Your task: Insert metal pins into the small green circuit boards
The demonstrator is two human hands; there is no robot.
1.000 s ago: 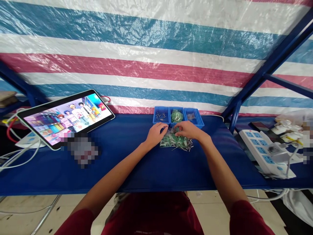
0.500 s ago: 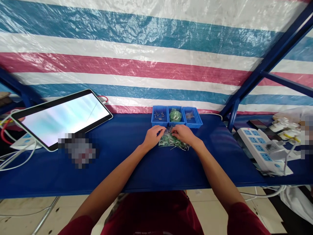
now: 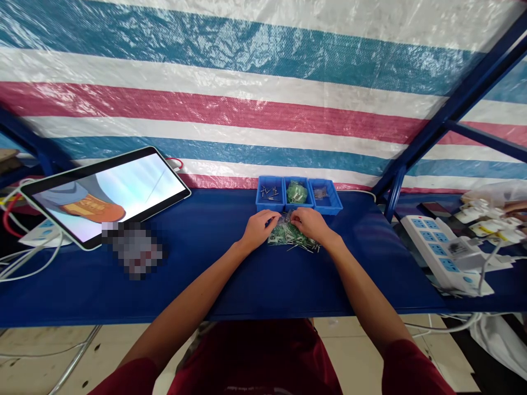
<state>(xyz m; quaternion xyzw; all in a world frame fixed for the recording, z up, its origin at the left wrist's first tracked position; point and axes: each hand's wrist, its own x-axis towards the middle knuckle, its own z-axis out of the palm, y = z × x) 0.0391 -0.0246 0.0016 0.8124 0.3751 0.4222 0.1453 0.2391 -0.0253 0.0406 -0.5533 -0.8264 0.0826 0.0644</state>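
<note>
My left hand (image 3: pixel 259 229) has its fingers pinched at the upper left of a small clear plastic bag (image 3: pixel 285 220). Opposite it, my right hand (image 3: pixel 309 224) is closed too, thumb and fingers together on the bag's right side. Under and in front of both hands lies a pile of green pieces and metal screws (image 3: pixel 300 239), partly covered by the fingers. Just behind stand three joined blue bins: the left bin (image 3: pixel 263 207) holds several screws, the middle bin (image 3: pixel 299 208) a green-tinted bag, the right bin (image 3: pixel 334 204) some small clear pieces.
On the left, a tablet (image 3: pixel 111 192) with a lit screen leans at an angle, cables beside it. A blurred item (image 3: pixel 138 252) lies in front of it. To the right are a white power strip (image 3: pixel 438 249) and white plugs (image 3: pixel 489 222). Striped sheeting (image 3: pixel 263 109) hangs behind the blue table (image 3: pixel 185 274).
Both hands stay almost in place, with only slight finger movement at the bag. The tablet's picture has changed to an orange shoe. The camera view has shifted a little.
</note>
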